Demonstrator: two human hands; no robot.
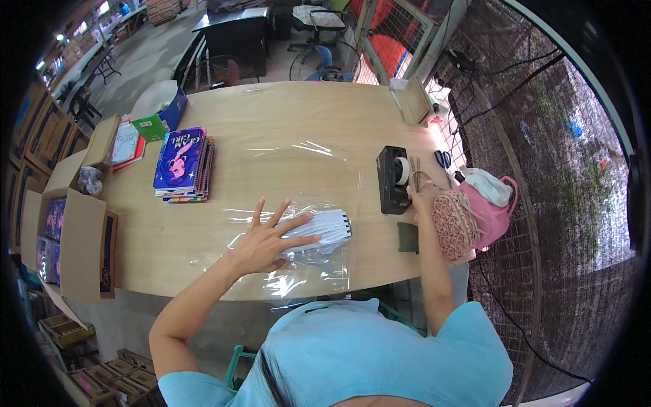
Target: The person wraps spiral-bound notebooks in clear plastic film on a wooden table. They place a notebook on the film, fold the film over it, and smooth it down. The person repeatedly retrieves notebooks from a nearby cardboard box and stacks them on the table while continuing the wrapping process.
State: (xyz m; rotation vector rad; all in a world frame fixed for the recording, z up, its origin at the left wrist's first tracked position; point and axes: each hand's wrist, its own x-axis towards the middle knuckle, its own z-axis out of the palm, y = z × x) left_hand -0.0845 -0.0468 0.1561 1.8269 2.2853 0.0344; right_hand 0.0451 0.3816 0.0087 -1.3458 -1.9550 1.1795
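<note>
My left hand (266, 243) lies with fingers spread on a white stack of paper (332, 229) with dark marks along its right edge. A wide clear plastic sheet (298, 178) is spread on the table around the stack, and some of it is crumpled by my hand. At the right, my right hand (422, 197) has its fingers drawn together against the right side of a black tape dispenser (391, 182) with a white roll. Whatever those fingers pinch is too small to make out. A small dark green pad (407, 237) lies near my right wrist.
Notebooks (180, 163) are stacked left of the sheet. An open carton (74, 237) with wrapped packs stands at the left edge, a blue and green box (160, 112) behind. Scissors (443, 159), a patterned pouch (453, 220) and a pink bag (491, 210) sit at the right edge.
</note>
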